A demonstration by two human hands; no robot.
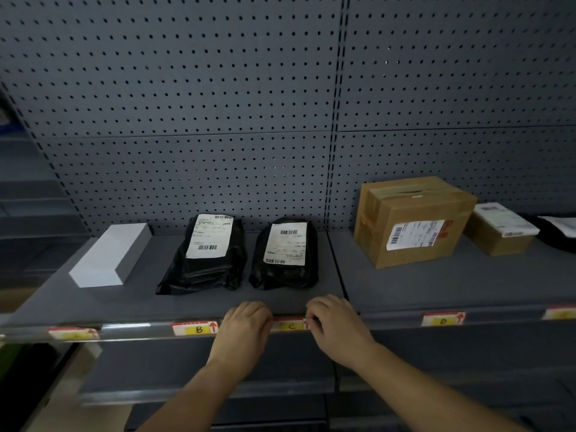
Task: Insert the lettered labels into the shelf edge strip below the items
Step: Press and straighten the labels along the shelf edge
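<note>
**Head view: label C being seated in the shelf strip**

Head camera looks down on a grey shelf (405, 285) with a clear edge strip (140, 330) along its front lip. At far left a label (73, 333) sits in the strip below the white box (109, 257); its letter is too blurred to read. Next comes label B (196, 329), already in the strip under the first black parcel (207, 257).

The left hand (246, 327) has its fingers curled over the strip's top lip at the left end of label C (290, 325); the right hand (338, 325) does likewise at the label's right end. Whether either grip pinches the label itself or only bears on the strip, I cannot tell. Label C lies between the two hands, below the second black parcel (285, 254).

Further right, label D (442, 319) is in place under the taped cardboard box (411, 219), and another label (559, 313) shows at the frame edge.

By my reading, the step in hand is seating C. The next move likely calls for pressing both ends down evenly so the card slips behind the clear lip and sits level, then releasing without dragging it sideways.
</note>
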